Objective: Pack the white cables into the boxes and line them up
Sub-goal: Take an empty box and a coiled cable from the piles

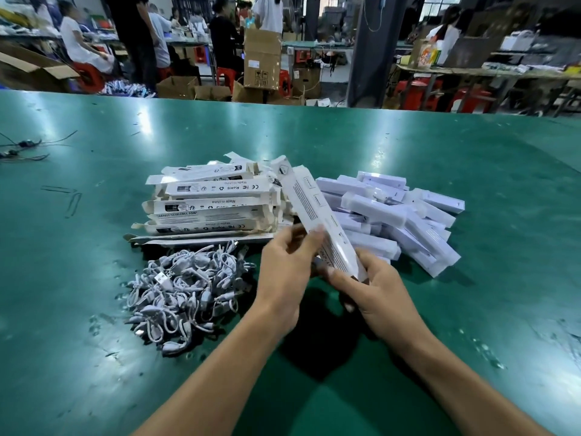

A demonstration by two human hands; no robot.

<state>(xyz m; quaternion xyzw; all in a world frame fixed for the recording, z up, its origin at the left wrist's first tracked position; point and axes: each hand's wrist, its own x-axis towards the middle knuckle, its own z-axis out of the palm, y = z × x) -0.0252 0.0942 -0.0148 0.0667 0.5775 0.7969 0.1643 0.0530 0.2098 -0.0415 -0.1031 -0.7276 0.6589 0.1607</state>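
Head view: my left hand (284, 272) grips the middle of one long white box (317, 215), and my right hand (374, 294) pinches its near end. Contents not visible. White cables (185, 287) lie heaped loose on the green bench (440, 146), left of my hands. Behind them is a stack of open-flapped boxes (213, 202), printed "RoHS" and "Made in china". To the right is a heap of closed boxes (399, 215).

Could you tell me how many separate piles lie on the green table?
3: the cables near left, the flat boxes behind them, the closed boxes to the right. The left hand and right hand hold one more box.
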